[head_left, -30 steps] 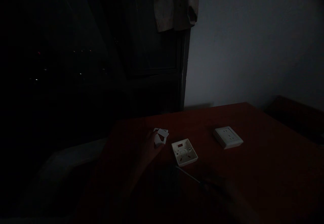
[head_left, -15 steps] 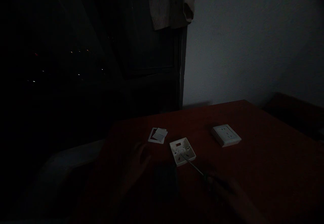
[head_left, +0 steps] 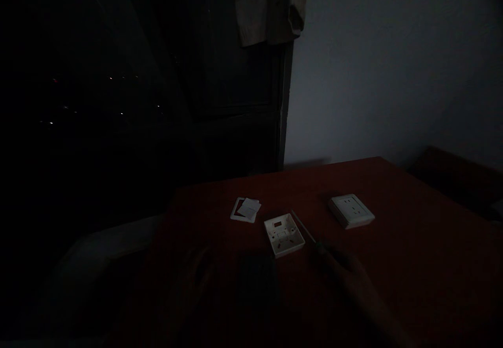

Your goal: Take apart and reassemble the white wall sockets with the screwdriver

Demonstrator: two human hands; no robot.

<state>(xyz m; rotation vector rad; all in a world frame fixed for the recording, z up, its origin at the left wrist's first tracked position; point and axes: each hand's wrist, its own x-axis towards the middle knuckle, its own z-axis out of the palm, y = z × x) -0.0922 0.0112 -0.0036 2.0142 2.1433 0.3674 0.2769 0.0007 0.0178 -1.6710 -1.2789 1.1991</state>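
Note:
In the dim light my right hand (head_left: 346,272) grips the handle of a screwdriver (head_left: 304,227), whose thin shaft points up and left, past the right side of a white socket back box (head_left: 290,243). The box lies with its hollow side up, showing slots and holes in its floor. My left hand (head_left: 198,272), very dark, hovers left of the box with fingers apart and nothing visible in it. Just below the box lies a dark flat object (head_left: 257,277), too dim to name. A white frame (head_left: 234,214) with a loose white plate (head_left: 249,208) on it sits beyond the left hand.
A white wall socket (head_left: 352,210) rests toward the right on the red-brown table (head_left: 401,243). Behind the table are a pale wall (head_left: 385,70), a dark window and a hanging cloth (head_left: 261,12). Another dark piece of furniture stands at far right.
The screwdriver's tip has left the inside of the back box and now points beyond its right edge. My left hand has drawn back, down and to the left.

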